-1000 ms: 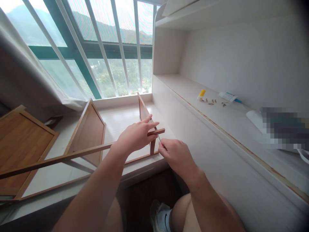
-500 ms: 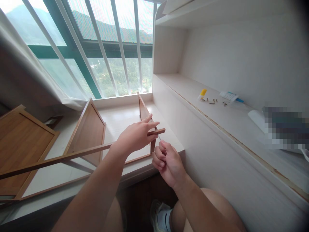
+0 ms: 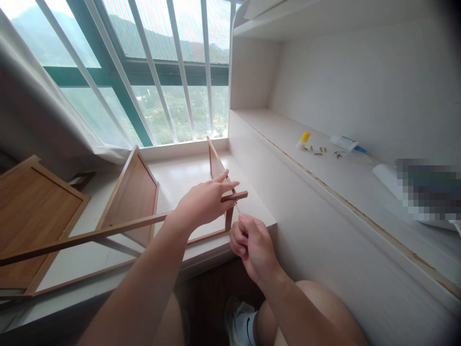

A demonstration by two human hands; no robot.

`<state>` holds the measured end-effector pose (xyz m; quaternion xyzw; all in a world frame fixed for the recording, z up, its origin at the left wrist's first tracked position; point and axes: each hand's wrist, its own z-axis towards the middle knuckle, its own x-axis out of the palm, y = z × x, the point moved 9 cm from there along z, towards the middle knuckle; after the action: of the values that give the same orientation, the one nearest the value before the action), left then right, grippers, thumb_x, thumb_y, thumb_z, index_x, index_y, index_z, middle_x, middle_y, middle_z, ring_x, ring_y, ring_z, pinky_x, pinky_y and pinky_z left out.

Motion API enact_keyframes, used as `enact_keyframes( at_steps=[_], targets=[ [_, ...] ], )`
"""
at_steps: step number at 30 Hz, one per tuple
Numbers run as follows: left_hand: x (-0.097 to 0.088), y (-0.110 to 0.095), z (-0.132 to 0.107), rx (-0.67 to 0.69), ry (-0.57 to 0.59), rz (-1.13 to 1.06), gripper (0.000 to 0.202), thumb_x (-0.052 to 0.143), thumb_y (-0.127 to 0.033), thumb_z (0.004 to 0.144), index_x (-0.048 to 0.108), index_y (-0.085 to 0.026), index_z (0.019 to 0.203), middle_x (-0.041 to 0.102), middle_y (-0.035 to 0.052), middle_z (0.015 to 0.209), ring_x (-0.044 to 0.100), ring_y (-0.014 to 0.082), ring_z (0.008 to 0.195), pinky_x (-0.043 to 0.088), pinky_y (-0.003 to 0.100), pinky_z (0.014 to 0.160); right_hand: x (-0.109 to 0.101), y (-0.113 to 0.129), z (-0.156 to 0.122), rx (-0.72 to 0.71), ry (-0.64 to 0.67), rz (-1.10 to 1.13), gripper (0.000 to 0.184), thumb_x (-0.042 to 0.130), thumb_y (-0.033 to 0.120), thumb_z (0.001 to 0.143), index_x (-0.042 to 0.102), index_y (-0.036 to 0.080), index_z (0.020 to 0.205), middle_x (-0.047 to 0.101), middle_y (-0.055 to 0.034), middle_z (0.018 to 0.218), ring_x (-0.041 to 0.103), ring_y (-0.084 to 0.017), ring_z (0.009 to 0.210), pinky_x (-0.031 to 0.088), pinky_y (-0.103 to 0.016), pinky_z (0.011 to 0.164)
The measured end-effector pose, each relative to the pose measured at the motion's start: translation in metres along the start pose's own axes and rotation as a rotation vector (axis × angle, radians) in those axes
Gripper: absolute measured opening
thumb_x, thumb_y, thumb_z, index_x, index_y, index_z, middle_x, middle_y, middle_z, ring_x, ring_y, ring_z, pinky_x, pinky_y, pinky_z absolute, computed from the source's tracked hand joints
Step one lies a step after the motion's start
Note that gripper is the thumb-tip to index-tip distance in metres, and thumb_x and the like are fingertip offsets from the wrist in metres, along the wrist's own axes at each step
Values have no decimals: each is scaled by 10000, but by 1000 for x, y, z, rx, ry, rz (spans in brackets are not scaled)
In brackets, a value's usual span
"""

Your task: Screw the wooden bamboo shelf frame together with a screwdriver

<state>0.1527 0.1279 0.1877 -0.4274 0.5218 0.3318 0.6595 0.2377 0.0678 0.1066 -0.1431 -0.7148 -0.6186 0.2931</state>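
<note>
A long brown wooden rail [image 3: 108, 233] runs from the lower left to the top of a short wooden post [image 3: 228, 218] on the white sill. My left hand [image 3: 203, 202] grips the rail's right end, index finger stretched over the joint. Just below, my right hand [image 3: 252, 242] is curled around a thin metal tool [image 3: 236, 207] whose tip points up at the joint under the rail. Two upright wooden panels [image 3: 133, 192] stand behind the rail on the sill.
A flat wooden panel [image 3: 34, 211] lies at the left. On the white shelf [image 3: 324, 173] to the right lie several small screws [image 3: 319, 151], a yellow-capped tube [image 3: 301, 139] and a white tube [image 3: 345, 143]. Window bars [image 3: 180, 72] rise behind. My knee and shoe show below.
My right hand turned from palm-down beside the joint to a curled grip below it, rotating the thin tool. The left hand and rail stayed put.
</note>
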Motion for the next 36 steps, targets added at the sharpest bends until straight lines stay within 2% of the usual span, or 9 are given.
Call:
enact_keyframes(
  at_steps=[5, 10, 19, 24, 27, 29, 31, 33, 36],
  targets=[
    [0, 0, 0, 4, -1, -3, 472, 472, -505, 890, 482, -399, 1350, 230, 1, 1576, 659, 254, 1020, 512, 357, 842, -16, 19, 8, -164, -78, -467, 435, 485, 381, 908, 345, 202, 537, 314, 63, 461, 252, -78, 431, 198, -241, 426],
    [0, 1, 0, -1, 8, -11, 475, 465, -521, 892, 482, -400, 1351, 229, -4, 1576, 664, 250, 1004, 513, 351, 833, -24, 31, 15, -193, -106, -720, 431, 470, 402, 906, 348, 207, 542, 318, 59, 461, 272, -93, 454, 214, -258, 453],
    [2, 3, 0, -1, 3, 4, 486, 455, -536, 892, 468, -404, 1359, 215, -2, 1580, 670, 243, 979, 514, 347, 815, -14, 46, 12, -268, -69, -1103, 383, 434, 344, 905, 289, 199, 582, 246, 55, 526, 250, -101, 519, 201, -254, 495],
    [2, 1, 0, 10, 0, 5, 471, 451, -534, 895, 475, -409, 1349, 225, -7, 1578, 677, 232, 954, 520, 327, 784, -4, 60, 10, -385, -82, -1492, 321, 476, 256, 861, 324, 188, 586, 322, 45, 520, 227, -109, 523, 161, -284, 533],
    [1, 0, 0, 19, -3, 0, 472, 452, -536, 895, 474, -407, 1349, 225, -5, 1578, 672, 234, 976, 520, 322, 793, 1, 66, 9, -428, -81, -1606, 298, 484, 231, 847, 344, 187, 588, 364, 39, 527, 205, -113, 521, 149, -296, 543],
    [2, 0, 0, 22, -1, -3, 472, 450, -534, 897, 474, -405, 1350, 230, -1, 1576, 672, 233, 977, 520, 322, 798, 1, 67, 9, -428, -71, -1571, 304, 487, 233, 848, 348, 188, 582, 365, 38, 525, 213, -113, 520, 153, -295, 541],
    [2, 0, 0, 19, 5, -4, 473, 451, -528, 898, 473, -402, 1353, 232, 4, 1576, 675, 230, 968, 520, 322, 798, -3, 63, 11, -389, -47, -1421, 329, 488, 259, 862, 348, 189, 571, 349, 40, 517, 244, -110, 516, 169, -285, 532],
    [2, 1, 0, 14, 6, -6, 479, 460, -520, 895, 471, -396, 1358, 232, 5, 1576, 671, 232, 981, 518, 321, 807, -10, 52, 14, -298, -22, -1134, 374, 478, 313, 887, 345, 194, 559, 330, 46, 500, 270, -105, 497, 191, -271, 506],
    [1, 1, 0, 8, -2, -7, 479, 471, -510, 891, 479, -389, 1354, 234, 3, 1576, 664, 239, 1003, 514, 325, 823, -14, 23, 15, -103, 5, -504, 430, 436, 388, 920, 308, 210, 550, 274, 66, 460, 245, -89, 418, 187, -256, 434]
  ],
)
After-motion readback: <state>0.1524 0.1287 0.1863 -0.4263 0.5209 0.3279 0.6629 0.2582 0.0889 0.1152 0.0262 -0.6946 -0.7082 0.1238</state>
